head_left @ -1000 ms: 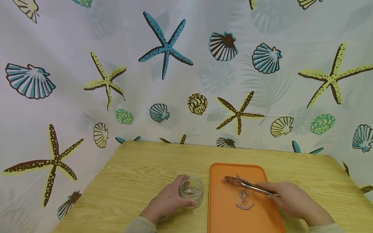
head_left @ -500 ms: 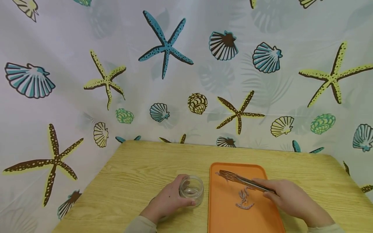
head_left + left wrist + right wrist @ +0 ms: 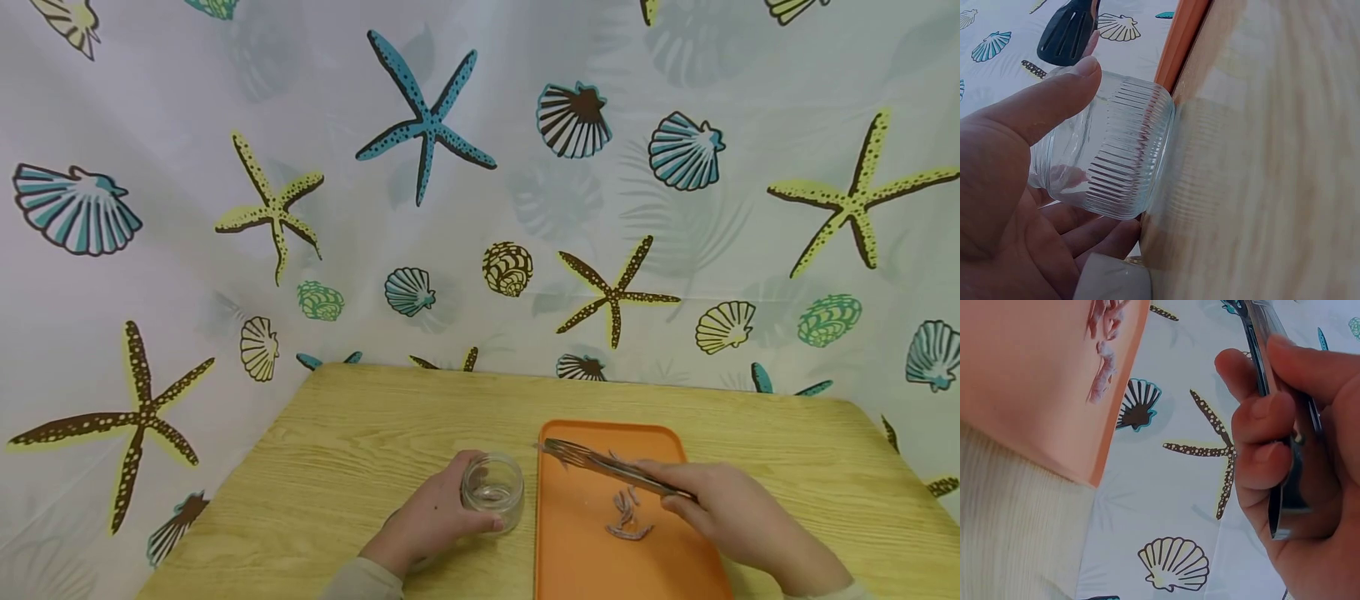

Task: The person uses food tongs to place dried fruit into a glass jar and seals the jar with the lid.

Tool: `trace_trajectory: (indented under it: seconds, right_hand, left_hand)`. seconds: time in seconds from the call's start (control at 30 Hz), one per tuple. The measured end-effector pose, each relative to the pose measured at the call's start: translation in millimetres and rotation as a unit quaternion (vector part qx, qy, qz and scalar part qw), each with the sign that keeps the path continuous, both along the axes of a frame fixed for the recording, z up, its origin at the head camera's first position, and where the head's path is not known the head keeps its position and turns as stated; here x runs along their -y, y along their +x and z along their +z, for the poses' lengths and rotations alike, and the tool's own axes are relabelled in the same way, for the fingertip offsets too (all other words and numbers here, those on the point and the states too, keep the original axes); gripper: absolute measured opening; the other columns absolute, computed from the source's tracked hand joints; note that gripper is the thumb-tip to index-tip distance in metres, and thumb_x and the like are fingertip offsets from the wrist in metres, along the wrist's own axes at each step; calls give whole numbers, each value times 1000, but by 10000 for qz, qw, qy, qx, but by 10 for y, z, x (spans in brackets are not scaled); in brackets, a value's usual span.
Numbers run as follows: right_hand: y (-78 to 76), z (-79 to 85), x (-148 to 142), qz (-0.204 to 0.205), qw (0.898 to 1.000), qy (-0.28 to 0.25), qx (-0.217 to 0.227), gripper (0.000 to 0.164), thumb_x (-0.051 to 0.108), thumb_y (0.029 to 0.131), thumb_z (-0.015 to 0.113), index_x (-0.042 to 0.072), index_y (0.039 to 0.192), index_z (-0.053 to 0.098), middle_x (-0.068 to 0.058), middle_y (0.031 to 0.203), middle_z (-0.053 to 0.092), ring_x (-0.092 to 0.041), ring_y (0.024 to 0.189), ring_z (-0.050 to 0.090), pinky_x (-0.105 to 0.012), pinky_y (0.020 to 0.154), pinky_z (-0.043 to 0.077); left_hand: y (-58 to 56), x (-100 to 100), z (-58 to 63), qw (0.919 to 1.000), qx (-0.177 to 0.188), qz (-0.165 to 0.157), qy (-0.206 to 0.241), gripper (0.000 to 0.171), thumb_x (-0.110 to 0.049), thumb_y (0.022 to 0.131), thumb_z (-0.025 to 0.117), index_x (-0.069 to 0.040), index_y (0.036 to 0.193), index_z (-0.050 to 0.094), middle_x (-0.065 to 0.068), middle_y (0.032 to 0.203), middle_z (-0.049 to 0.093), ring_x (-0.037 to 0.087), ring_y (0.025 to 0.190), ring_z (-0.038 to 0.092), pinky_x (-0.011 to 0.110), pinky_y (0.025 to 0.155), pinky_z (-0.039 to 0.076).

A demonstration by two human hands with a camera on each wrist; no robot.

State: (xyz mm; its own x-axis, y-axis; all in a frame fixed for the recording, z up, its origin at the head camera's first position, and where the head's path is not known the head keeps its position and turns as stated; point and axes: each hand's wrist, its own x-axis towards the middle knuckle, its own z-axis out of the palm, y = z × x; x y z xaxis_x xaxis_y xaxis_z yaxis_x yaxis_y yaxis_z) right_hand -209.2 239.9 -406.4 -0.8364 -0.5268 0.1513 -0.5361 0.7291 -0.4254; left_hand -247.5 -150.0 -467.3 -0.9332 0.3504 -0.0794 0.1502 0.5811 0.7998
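Note:
My left hand (image 3: 431, 517) grips a clear glass jar (image 3: 495, 492) from its left side; the jar stands upright on the table, and its ribbed wall shows in the left wrist view. My right hand (image 3: 738, 521) holds metal tongs (image 3: 618, 471) with dark slotted heads (image 3: 1067, 32). A thin pinkish strip (image 3: 1092, 44) sticks out at the tongs' heads, which hang over the tray's upper left edge. Several more greyish-pink, meat-like strips (image 3: 628, 527) lie on the orange tray (image 3: 637, 571) below the tongs.
The wood-grain table (image 3: 360, 425) carries the tray just right of the jar. A pale, smooth object (image 3: 1113, 278) sits beside my left fingers in the left wrist view. Behind the table hangs a white curtain (image 3: 465, 333) printed with starfish and shells.
My right hand has moved the tongs leftward and slightly up, away from the strips, toward the tray's left edge. The left hand and jar have stayed in place.

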Motion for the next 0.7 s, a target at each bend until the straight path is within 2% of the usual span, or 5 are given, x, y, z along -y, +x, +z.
trace_trajectory:
  seconds: [0.3, 0.43, 0.53, 0.63, 0.7]
  right_hand:
    - [69, 28, 134, 30, 9999, -140, -87, 55, 24, 96, 70, 33, 148, 54, 20, 98, 68, 0, 67, 51, -26, 59, 43]
    - [89, 25, 214, 148, 9990, -258, -329, 56, 24, 95, 71, 30, 148, 54, 13, 110, 72, 1, 75, 58, -25, 60, 46]
    - [113, 25, 273, 217, 9978, -293, -545, 57, 23, 95, 72, 29, 149, 53, 8, 126, 69, 0, 84, 63, -25, 63, 48]
    - [136, 9, 321, 210, 9967, -302, -724, 57, 24, 94, 73, 30, 148, 54, 7, 132, 65, 0, 87, 64, -25, 64, 50]
    - [149, 0, 349, 243, 9957, -299, -840, 55, 24, 94, 73, 28, 147, 56, 6, 128, 68, 0, 85, 64, -25, 63, 49]
  left_hand:
    - [-13, -4, -11, 10000, -4, -10, -18, 95, -53, 75, 87, -21, 150, 40, 9, 139, 57, 26, 117, 59, 55, 95, 46]
    - [-12, 0, 0, 10000, 8, -35, 12, 94, -51, 76, 88, -20, 150, 40, 10, 138, 57, 27, 117, 59, 55, 95, 47]
    - [-7, 1, 6, 10000, 0, -33, -2, 94, -50, 76, 88, -20, 151, 39, 12, 138, 57, 27, 116, 60, 54, 94, 47]
    - [-4, 5, 4, 10000, -17, -30, -26, 94, -49, 76, 88, -20, 151, 39, 11, 138, 57, 28, 115, 60, 55, 94, 47]
    - [-3, 7, 4, 10000, -13, -25, -49, 94, -50, 76, 88, -20, 151, 39, 10, 139, 57, 27, 116, 60, 55, 95, 47]
